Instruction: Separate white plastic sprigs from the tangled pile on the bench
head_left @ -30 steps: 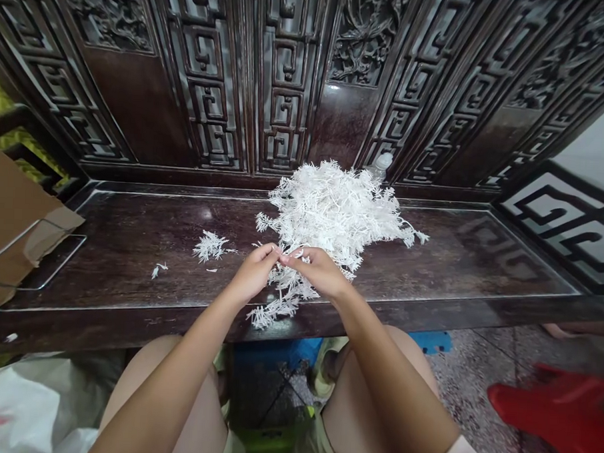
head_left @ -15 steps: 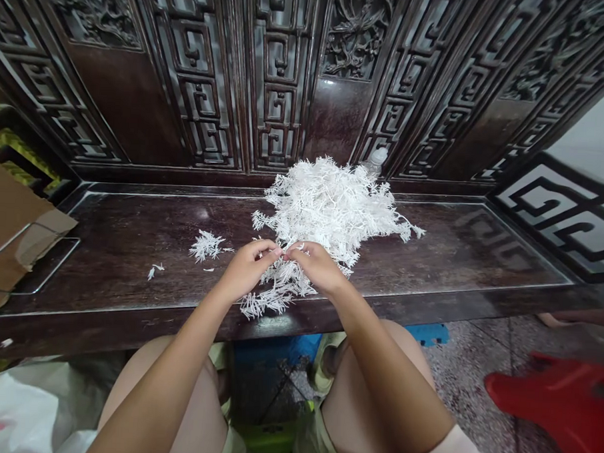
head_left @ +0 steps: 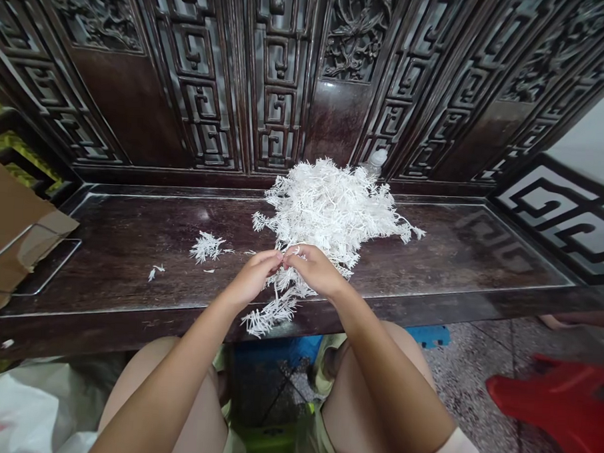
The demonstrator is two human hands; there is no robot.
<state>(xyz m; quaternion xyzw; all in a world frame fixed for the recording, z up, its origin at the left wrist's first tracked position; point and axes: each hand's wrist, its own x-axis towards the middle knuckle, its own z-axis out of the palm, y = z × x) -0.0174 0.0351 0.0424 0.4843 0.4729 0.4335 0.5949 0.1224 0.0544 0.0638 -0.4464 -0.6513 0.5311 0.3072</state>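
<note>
A large heap of white artificial sprigs (head_left: 333,201), with needle-like plastic leaves, lies on the dark wooden bench (head_left: 130,272). At the heap's near edge, my left hand (head_left: 250,276) and my right hand (head_left: 314,270) meet fingertip to fingertip. Both pinch the thin stem of one white sprig (head_left: 271,315), whose leafy end hangs below them over the bench's front edge. My fingers hide the exact spot being gripped. Left of my hands lies a small cluster of white leaf pieces (head_left: 207,247), with tiny loose scraps (head_left: 155,272) farther left.
Behind the heap stands a clear bottle with a white cap (head_left: 378,158), against a carved wooden backrest (head_left: 337,114). A cardboard box (head_left: 16,234) and a wire frame (head_left: 54,269) are at the left end. A red plastic stool (head_left: 554,404) is on the floor at right.
Both hands have dipped slightly toward me, still together. The hanging leafy end of the sprig has swung lower, farther past the bench's front edge.
</note>
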